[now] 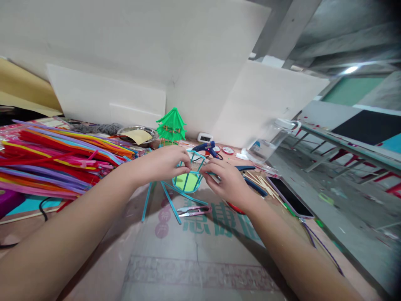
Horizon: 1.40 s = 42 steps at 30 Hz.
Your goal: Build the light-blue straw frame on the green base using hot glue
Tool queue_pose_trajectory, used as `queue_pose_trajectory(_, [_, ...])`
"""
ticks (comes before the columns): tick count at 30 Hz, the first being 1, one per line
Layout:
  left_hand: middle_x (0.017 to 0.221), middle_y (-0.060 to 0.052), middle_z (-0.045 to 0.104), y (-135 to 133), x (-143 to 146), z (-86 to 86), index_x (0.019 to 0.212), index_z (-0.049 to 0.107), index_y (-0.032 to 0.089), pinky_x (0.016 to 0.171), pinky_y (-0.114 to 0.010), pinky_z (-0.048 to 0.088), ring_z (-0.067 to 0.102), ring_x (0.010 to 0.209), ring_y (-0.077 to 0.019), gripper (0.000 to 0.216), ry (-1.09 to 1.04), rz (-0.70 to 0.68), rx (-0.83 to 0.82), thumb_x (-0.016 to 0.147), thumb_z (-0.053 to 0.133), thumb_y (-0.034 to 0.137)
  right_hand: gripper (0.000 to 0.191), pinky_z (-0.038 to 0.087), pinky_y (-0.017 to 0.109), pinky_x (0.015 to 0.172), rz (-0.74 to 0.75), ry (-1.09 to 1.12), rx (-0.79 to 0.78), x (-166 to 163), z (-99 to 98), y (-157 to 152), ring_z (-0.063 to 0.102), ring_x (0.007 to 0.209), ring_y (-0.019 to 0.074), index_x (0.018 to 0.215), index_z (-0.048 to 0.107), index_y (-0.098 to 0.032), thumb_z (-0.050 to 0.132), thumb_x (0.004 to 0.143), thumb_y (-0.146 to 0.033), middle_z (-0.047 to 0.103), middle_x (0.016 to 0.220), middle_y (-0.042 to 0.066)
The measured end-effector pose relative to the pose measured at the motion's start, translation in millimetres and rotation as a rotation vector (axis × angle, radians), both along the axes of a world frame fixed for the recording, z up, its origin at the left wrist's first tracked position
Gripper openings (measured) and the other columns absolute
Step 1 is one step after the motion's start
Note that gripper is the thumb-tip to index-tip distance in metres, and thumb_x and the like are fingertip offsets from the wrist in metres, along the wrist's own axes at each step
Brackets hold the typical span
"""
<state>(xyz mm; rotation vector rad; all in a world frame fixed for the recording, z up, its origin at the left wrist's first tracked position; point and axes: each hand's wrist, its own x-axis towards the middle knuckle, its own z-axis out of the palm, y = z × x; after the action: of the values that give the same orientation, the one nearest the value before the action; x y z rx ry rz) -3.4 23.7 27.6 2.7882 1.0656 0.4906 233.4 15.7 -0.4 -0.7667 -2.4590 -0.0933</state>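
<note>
A small cage-like frame of blue pipe cleaners with a lime-green round base stands in the middle of the table. My left hand is closed at its upper left side, thumb and fingertips pinching the rim. On the opposite side my right hand has its fingers curled on the frame's upper right edge. The fingertips partly cover the rim. Loose blue pipe cleaners lie in front of the frame. Close by are small pink-handled thread snips.
Many coloured pipe cleaners are heaped at left. Behind stand a green pipe-cleaner tree, a metal dish and a blue glue gun. At right are pliers, wooden sticks, a phone and a clear jug.
</note>
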Motion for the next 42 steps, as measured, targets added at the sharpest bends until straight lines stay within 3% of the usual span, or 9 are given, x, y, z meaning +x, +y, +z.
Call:
queue_pose_trajectory(20, [0.098, -0.007, 0.072, -6.1, 2.9, 6.2, 0.093, 0.074, 0.018, 0.082, -0.030, 0.046, 0.064, 0.096, -0.0216, 0.018, 0.028, 0.034, 0.027, 0.092, 0.058, 0.027, 0.015, 0.047, 0.034, 0.075, -0.003, -0.051, 0.117, 0.8, -3.6, 1.7, 0.061, 0.087, 0.0208, 0.100, 0.063, -0.020, 0.050, 0.094, -0.015, 0.068, 0.095, 0.007])
queue_pose_trajectory(42, [0.099, -0.005, 0.072, -3.5, 2.9, 3.0, 0.089, 0.073, 0.019, 0.085, -0.029, 0.045, 0.063, 0.098, -0.0211, 0.017, 0.007, 0.016, 0.044, 0.092, 0.058, 0.025, 0.016, 0.044, 0.032, 0.071, -0.012, -0.087, 0.178, -0.6, -2.0, -0.1, 0.059, 0.083, 0.0197, 0.098, 0.064, -0.018, 0.049, 0.094, -0.014, 0.067, 0.089, 0.006])
